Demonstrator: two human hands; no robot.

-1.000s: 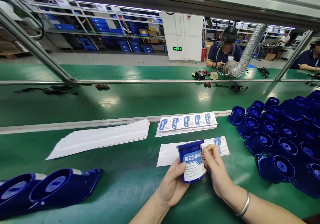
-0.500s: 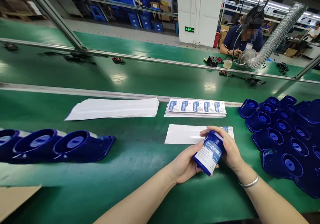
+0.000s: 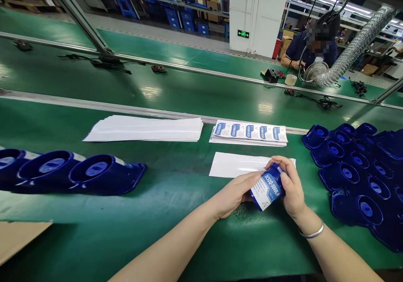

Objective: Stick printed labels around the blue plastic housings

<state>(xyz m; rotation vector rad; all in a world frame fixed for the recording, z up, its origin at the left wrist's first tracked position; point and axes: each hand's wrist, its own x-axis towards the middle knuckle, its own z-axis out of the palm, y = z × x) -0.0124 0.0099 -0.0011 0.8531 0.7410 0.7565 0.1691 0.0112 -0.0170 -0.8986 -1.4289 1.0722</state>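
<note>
Both my hands hold one blue plastic housing (image 3: 268,186) with a white and blue label stuck on its side, tilted to the right just above the green bench. My left hand (image 3: 233,194) grips its lower end from the left. My right hand (image 3: 291,187) wraps over its top, thumb pressed on the label. Just behind the housing lies a white backing strip (image 3: 234,164). Beyond that strip sits a stack of label sheets (image 3: 250,133).
A heap of unlabelled blue housings (image 3: 355,168) fills the right side. Three labelled housings (image 3: 69,172) lie in a row at the left. A stack of blank white strips (image 3: 145,128) lies behind them. Another person (image 3: 310,46) works across the conveyor belt (image 3: 189,93). Cardboard (image 3: 19,238) shows at bottom left.
The housing went from upright to tilted right and lower toward the bench. My right hand moved from the label's edge to over the top of the housing. The camera view has tipped downward.
</note>
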